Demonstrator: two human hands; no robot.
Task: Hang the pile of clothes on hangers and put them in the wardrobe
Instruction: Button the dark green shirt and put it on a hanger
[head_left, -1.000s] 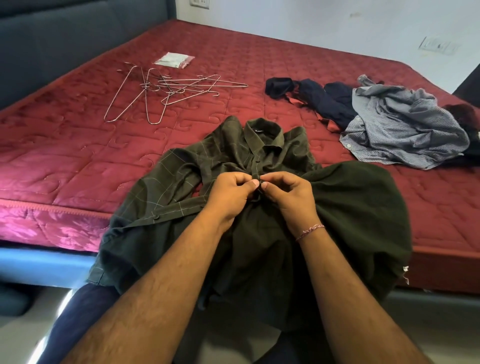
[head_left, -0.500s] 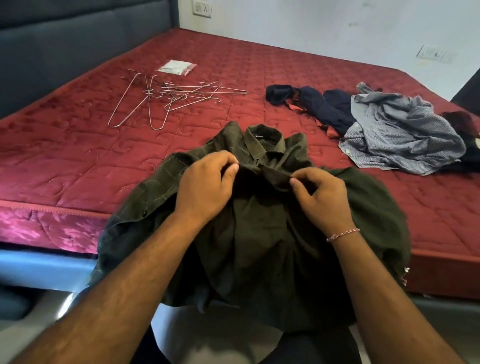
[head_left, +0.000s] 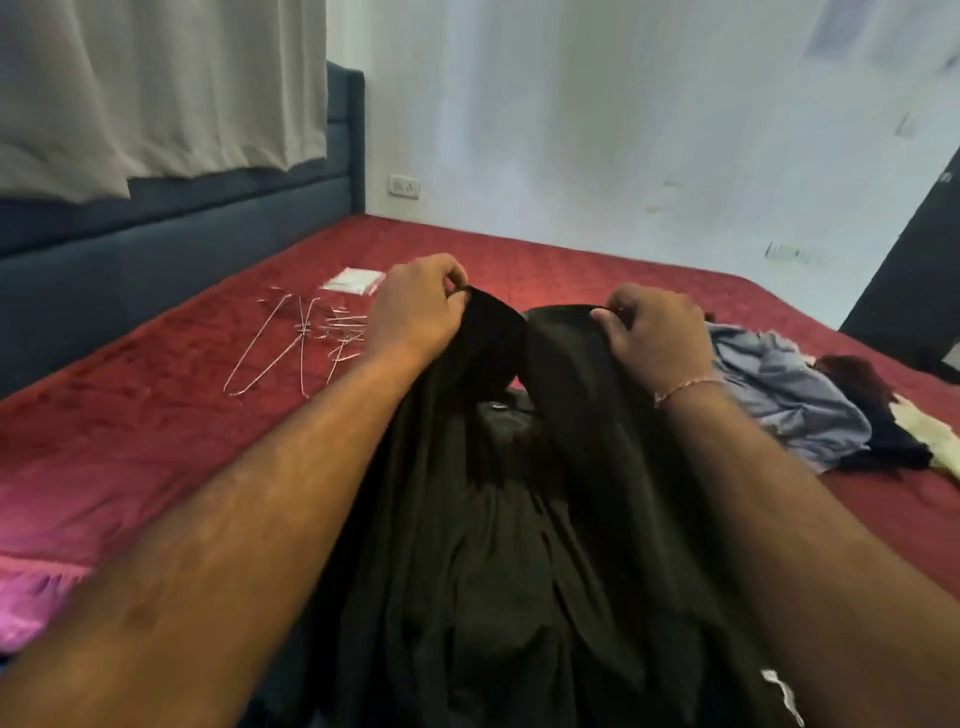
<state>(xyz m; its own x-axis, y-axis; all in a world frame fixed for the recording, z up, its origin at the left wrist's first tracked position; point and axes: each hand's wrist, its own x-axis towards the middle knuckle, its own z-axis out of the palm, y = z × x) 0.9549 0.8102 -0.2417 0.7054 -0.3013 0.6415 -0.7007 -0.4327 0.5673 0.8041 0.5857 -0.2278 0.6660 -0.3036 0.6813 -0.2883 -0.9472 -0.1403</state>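
Note:
A dark green shirt (head_left: 519, 519) is held up in front of me, hanging down over the near edge of the bed. My left hand (head_left: 415, 306) grips its upper edge on the left. The upper edge on the right is gripped by my right hand (head_left: 657, 332), which wears a thin bracelet. Several wire hangers (head_left: 296, 338) lie in a heap on the red mattress (head_left: 156, 431), to the left of my left hand. A pile of clothes (head_left: 789, 400), grey-blue on top with dark pieces beside it, lies on the mattress to the right.
A small white packet (head_left: 353, 280) lies behind the hangers. A dark blue headboard (head_left: 156, 244) runs along the left under a grey curtain (head_left: 156, 88). A white wall (head_left: 623, 130) stands behind the bed, and a dark panel (head_left: 914, 291) at far right.
Both hands have lifted the green shirt off the mattress and moved apart, each holding its top edge. The camera has tilted up, so the wall and curtain now show.

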